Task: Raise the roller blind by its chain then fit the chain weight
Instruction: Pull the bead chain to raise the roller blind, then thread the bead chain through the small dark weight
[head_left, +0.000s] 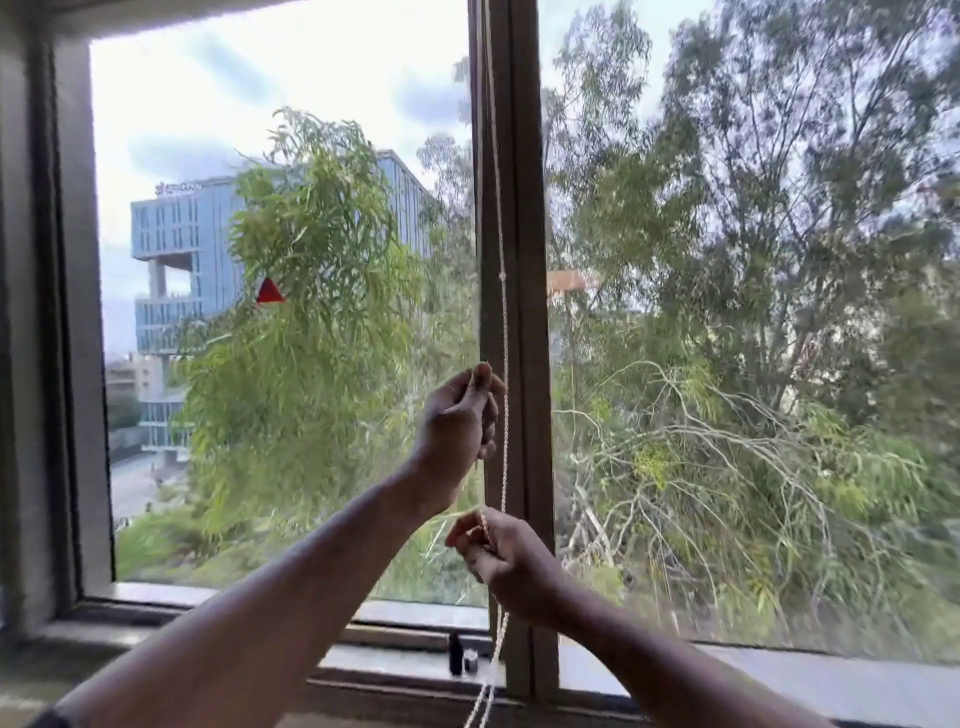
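Observation:
A white beaded chain (497, 208) hangs in two strands down the dark central window post (524, 312), with a small connector bead partway up. My left hand (457, 421) is raised and pinches one strand near its fingertips. Lower down, my right hand (501, 561) grips the chain in closed fingers. Below that hand the chain loop (488, 691) dangles past the sill and out of the frame. The blind fabric is not in view. Two small dark objects (462, 660) stand on the sill by the chain; I cannot tell what they are.
The window frame (67, 312) borders the left pane, and the sill (363, 665) runs along the bottom. Through the glass I see trees and a blue building. A red triangular sticker (269, 292) sits on the left pane.

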